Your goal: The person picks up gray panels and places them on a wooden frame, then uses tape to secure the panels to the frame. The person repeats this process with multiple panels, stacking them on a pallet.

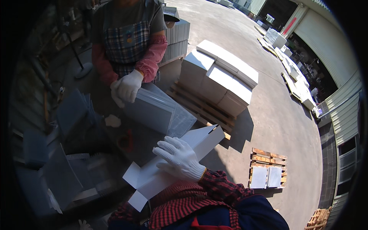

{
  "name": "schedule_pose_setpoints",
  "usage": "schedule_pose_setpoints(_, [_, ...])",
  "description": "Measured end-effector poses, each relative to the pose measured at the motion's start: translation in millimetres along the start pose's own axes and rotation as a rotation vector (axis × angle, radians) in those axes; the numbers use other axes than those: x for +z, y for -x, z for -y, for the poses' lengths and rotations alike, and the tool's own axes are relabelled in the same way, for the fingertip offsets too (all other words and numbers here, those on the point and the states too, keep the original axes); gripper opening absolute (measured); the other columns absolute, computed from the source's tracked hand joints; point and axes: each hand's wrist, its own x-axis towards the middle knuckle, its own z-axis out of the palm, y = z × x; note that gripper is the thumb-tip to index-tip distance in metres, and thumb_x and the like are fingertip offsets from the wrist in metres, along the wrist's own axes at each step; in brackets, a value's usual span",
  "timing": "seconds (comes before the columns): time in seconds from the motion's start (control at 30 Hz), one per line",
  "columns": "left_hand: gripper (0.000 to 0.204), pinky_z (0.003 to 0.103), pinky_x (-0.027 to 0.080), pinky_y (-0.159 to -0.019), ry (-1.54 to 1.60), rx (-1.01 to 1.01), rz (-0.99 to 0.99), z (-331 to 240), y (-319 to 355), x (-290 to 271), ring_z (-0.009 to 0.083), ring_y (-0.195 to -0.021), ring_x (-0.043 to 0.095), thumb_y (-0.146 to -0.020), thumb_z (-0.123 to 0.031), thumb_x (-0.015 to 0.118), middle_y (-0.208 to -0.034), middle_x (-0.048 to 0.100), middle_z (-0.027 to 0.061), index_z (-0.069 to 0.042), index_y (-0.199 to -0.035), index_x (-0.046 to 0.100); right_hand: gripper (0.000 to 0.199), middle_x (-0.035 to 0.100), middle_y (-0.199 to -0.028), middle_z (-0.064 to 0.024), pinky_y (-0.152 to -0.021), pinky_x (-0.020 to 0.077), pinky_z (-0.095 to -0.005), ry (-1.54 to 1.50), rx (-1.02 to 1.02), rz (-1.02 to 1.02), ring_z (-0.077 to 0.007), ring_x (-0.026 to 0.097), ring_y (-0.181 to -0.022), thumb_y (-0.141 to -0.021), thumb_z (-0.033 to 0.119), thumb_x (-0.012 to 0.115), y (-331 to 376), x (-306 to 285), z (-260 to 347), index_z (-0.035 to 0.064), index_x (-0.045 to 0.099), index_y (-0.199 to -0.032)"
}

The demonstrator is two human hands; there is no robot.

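My right hand (179, 158), in a white knit glove with a red plaid sleeve behind it, lies over a long white cardboard box (199, 140) with open end flaps and grips it. The box is tilted from lower left to upper right. Only the gloved fingertips of my left hand (82, 224) show at the bottom edge, and its grip is hidden. Across from me a co-worker in a plaid apron and pink sleeves holds a stack of grey tiles (155, 109) in clear wrap with white-gloved hands (127, 86), just beyond the box.
Grey tiles (63, 180) stand in the shadowed left. A wooden pallet (199, 105) behind carries stacked white boxes (220, 74). A smaller pallet (268, 155) with two pale tiles lies on the concrete at right. More loaded pallets (295, 82) line the building at far right.
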Motion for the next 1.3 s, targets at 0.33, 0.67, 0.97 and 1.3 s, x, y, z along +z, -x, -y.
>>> schedule_pose_setpoints(0.33, [0.047,0.037,0.050,-0.099,0.197,0.114,0.097,-54.4,-111.4,134.8,0.0294,-0.117,0.061,-0.101,-0.034,0.049,-0.130,0.061,0.0126,-0.007,-0.139,0.050,0.065,0.051,-0.144,-0.0184,-0.110,0.0411,-0.0515,0.291,0.226,-0.633,-0.0428,0.044,-0.137,-0.084,0.032,0.078,171.1,-139.0,-58.2,0.0080,0.054,-0.139])
schedule_pose_setpoints(0.67, [0.048,0.038,0.051,-0.097,1.052,0.042,0.419,-88.2,-260.2,328.2,0.0285,-0.115,0.062,-0.101,-0.039,0.049,-0.129,0.062,0.0115,-0.007,-0.137,0.052,0.079,0.051,-0.128,-0.0151,-0.099,0.0440,-0.0436,-0.512,0.771,-0.708,-0.0274,0.051,-0.118,-0.099,0.066,0.046,320.3,-151.7,-73.0,-0.0005,0.038,-0.141])
schedule_pose_setpoints(0.97, [0.050,0.039,0.052,-0.096,1.385,0.164,0.203,-76.2,-267.4,287.8,0.0277,-0.114,0.063,-0.102,-0.044,0.049,-0.127,0.062,0.0106,-0.007,-0.135,0.054,0.051,0.054,-0.112,-0.0087,-0.084,0.0496,-0.0320,-0.135,0.647,-0.736,-0.0173,0.056,-0.099,-0.110,0.046,0.034,273.1,-136.6,-70.6,0.0003,0.049,-0.129])
schedule_pose_setpoints(1.3, [0.053,0.040,0.053,-0.094,1.503,0.444,-0.061,-37.2,-198.1,29.6,0.0268,-0.112,0.064,-0.102,-0.050,0.049,-0.126,0.063,0.0095,-0.008,-0.132,0.055,0.051,0.064,-0.115,-0.0063,-0.081,0.0574,-0.0272,-1.045,0.553,-0.907,-0.0163,0.064,-0.101,-0.099,0.041,0.064,185.8,-76.0,-94.3,-0.0024,0.057,-0.125])
